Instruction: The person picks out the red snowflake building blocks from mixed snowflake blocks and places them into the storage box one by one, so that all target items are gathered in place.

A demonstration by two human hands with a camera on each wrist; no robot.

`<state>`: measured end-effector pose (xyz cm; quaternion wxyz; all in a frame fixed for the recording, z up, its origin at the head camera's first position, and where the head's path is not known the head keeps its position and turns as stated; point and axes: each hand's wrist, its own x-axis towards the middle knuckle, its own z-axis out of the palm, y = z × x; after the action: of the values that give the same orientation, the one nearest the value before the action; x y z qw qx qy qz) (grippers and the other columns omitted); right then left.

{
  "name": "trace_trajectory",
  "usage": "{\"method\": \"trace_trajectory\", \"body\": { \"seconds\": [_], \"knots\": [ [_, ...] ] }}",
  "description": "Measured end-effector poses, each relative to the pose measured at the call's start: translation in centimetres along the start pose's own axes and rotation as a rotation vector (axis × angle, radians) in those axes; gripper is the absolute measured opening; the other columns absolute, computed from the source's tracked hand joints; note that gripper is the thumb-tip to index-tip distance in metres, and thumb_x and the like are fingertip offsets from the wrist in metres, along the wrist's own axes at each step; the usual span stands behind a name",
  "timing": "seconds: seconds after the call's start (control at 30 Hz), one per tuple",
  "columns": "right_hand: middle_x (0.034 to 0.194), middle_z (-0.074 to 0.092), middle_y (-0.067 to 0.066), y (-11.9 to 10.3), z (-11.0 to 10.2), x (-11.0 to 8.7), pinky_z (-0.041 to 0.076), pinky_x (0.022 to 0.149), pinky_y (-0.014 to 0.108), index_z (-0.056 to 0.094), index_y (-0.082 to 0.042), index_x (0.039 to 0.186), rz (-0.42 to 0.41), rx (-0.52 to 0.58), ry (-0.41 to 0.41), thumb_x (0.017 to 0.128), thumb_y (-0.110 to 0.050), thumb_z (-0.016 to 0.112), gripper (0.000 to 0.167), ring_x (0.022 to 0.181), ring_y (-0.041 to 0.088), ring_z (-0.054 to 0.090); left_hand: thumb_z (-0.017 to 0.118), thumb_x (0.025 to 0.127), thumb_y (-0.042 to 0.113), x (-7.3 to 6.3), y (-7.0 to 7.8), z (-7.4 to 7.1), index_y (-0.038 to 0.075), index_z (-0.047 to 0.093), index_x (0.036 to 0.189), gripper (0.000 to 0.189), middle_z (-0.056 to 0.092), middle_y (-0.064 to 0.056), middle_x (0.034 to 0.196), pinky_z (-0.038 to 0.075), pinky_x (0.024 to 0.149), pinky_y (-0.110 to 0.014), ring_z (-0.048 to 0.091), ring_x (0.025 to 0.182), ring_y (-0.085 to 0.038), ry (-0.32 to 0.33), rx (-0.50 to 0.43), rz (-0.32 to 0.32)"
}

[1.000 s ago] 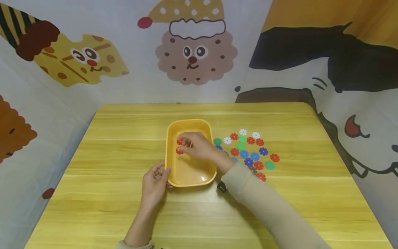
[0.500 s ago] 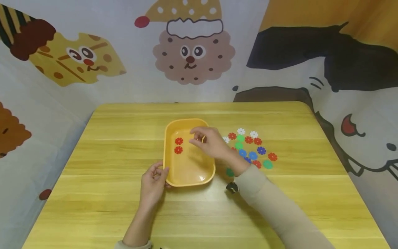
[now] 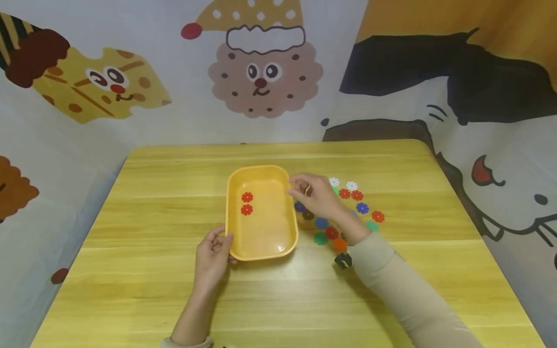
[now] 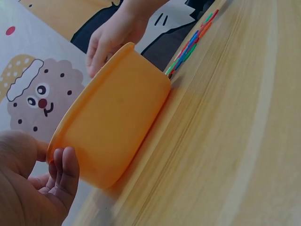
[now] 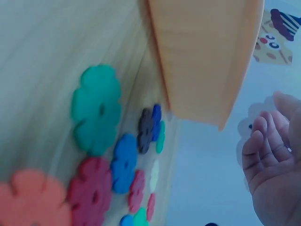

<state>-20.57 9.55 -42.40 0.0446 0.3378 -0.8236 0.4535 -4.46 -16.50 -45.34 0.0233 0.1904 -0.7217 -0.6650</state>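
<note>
A yellow plastic tray (image 3: 265,241) stands on the table, with two red notched discs (image 3: 246,203) lying flat inside toward its left wall. At the near left corner my left hand (image 3: 212,258) pinches the rim, thumb on one side and fingers on the other; the left wrist view shows this grip on the tray wall (image 4: 110,117). My right hand (image 3: 319,195) hovers by the tray's right rim, over the loose discs. In the right wrist view the palm of that hand (image 5: 277,165) shows nothing held, its fingers loosely bent.
Several flower-shaped plastic discs in mixed colours lie right of the tray, among them a green disc (image 3: 320,238), an orange disc (image 3: 340,245) and a white disc (image 3: 351,186). My right forearm hides some. A printed cloth (image 3: 183,125) hangs behind the wooden table (image 3: 143,290).
My right hand has moved right, from above the two red discs in the tray to above the loose discs. The red discs stay in the tray. My left hand keeps its hold.
</note>
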Motion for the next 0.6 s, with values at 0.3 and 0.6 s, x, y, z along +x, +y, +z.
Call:
{"method": "trace_trajectory", "body": {
  "seconds": [0.3,0.6],
  "knots": [
    [0.087,0.069,0.008,1.6,-0.8,-1.4,0.062,0.065,0.029,0.069,0.006,0.113,0.091,-0.025,-0.05,0.091,-0.01,0.077,0.029,0.074,0.018,0.065,0.061,0.102,0.011,0.1,-0.1,0.1,-0.002,0.056,0.132,0.033,0.062,-0.022,0.093,0.062,0.054,-0.028,0.064,0.059,-0.015,0.0,-0.02,-0.01],
    [0.095,0.068,0.006,3.2,-1.5,-2.9,0.062,0.072,0.03,0.067,0.003,0.12,0.23,-0.013,-0.153,0.094,-0.013,0.074,0.031,0.084,0.02,0.066,0.06,0.102,0.012,0.1,-0.2,0.0,-0.002,0.056,0.131,0.032,0.062,-0.023,0.093,0.062,0.054,-0.029,0.065,0.059,-0.017,0.001,-0.012,0.001]
  ]
}}
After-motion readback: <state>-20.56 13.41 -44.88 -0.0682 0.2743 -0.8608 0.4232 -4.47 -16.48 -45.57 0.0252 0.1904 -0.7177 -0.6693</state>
